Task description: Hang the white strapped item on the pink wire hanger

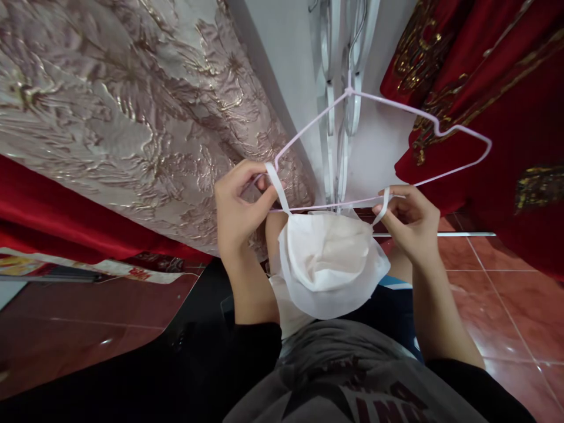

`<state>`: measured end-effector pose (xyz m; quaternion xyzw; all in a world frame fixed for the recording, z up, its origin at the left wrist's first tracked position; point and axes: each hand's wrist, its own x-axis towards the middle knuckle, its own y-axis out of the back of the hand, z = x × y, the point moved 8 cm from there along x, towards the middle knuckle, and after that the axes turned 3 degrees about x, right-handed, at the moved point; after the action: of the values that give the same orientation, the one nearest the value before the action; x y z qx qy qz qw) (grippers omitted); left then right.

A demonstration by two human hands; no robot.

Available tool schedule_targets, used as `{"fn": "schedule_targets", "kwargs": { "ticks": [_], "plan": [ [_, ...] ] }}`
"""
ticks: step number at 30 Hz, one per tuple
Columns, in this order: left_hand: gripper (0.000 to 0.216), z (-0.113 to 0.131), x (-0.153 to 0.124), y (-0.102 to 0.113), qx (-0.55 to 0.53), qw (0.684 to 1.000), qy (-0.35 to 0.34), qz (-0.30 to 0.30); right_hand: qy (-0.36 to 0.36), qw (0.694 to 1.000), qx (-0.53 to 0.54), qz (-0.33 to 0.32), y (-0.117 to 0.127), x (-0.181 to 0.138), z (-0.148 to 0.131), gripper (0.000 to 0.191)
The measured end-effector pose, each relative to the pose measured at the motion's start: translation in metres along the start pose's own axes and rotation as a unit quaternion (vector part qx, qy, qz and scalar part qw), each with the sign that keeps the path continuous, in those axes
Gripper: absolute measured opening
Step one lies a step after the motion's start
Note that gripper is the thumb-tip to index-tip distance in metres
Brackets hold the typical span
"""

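My left hand [247,205], fingers bent, pinches one narrow white fabric strap [279,190] at the thin pale-pink hanger's [349,91] left corner. My right hand [412,220], fingers curled, pinches the other strap [382,207] near its bottom. Rounded, sheer-edged white cloth piece [330,249] hangs just below the hanger.

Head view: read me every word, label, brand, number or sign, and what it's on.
Grey shirt: large dark letters, creased and cut off; no whole word readable.
White strip at left: red marks, too blurred to read.
White cloth piece: no lettering visible.
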<state>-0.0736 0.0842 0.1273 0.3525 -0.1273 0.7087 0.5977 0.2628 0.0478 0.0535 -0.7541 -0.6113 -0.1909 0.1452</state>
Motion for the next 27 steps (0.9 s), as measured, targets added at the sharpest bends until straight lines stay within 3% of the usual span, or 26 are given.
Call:
{"fn": "schedule_targets", "kwargs": {
  "ticks": [3, 7, 10, 12, 16, 20, 21, 23, 25, 27],
  "plan": [
    [0.016, -0.001, 0.007, -0.005, 0.012, 0.999, 0.029, -0.032, -0.001, 1.000, 0.000, -0.001, 0.002, -0.002, 0.005, 0.034],
    [0.029, -0.039, -0.016, 0.001, -0.086, 0.990, 0.096, 0.063, -0.005, 1.000, -0.016, -0.010, 0.002, -0.005, 0.010, 0.034],
    [0.034, -0.083, -0.055, -0.009, -0.250, 0.931, 0.202, 0.174, -0.009, 1.000, -0.022, -0.010, 0.001, -0.005, 0.012, 0.036],
    [0.043, -0.098, -0.078, -0.027, -0.300, 0.900, 0.246, 0.201, -0.016, 0.999, -0.024, -0.016, -0.002, -0.005, 0.013, 0.037],
    [0.047, -0.093, -0.097, -0.065, -0.310, 0.896, 0.259, 0.184, -0.014, 1.000, -0.020, -0.011, -0.006, -0.011, 0.012, 0.036],
    [0.037, -0.072, -0.097, -0.070, -0.290, 0.911, 0.216, 0.197, -0.011, 1.000, -0.013, -0.012, -0.006, -0.019, 0.014, 0.042],
    [0.034, -0.066, -0.096, -0.068, -0.282, 0.916, 0.206, 0.198, -0.004, 1.000, -0.013, 0.010, 0.002, -0.019, 0.015, 0.045],
    [0.032, -0.059, -0.096, -0.063, -0.264, 0.925, 0.190, 0.198, 0.030, 0.992, -0.014, 0.120, 0.033, -0.017, 0.018, 0.048],
    [0.033, -0.054, -0.096, -0.057, -0.246, 0.931, 0.182, 0.200, 0.078, 0.960, -0.012, 0.269, 0.076, -0.016, 0.020, 0.045],
    [0.033, -0.051, -0.096, -0.055, -0.229, 0.936, 0.181, 0.198, 0.111, 0.933, -0.014, 0.343, 0.108, -0.009, 0.023, 0.045]
  ]
}}
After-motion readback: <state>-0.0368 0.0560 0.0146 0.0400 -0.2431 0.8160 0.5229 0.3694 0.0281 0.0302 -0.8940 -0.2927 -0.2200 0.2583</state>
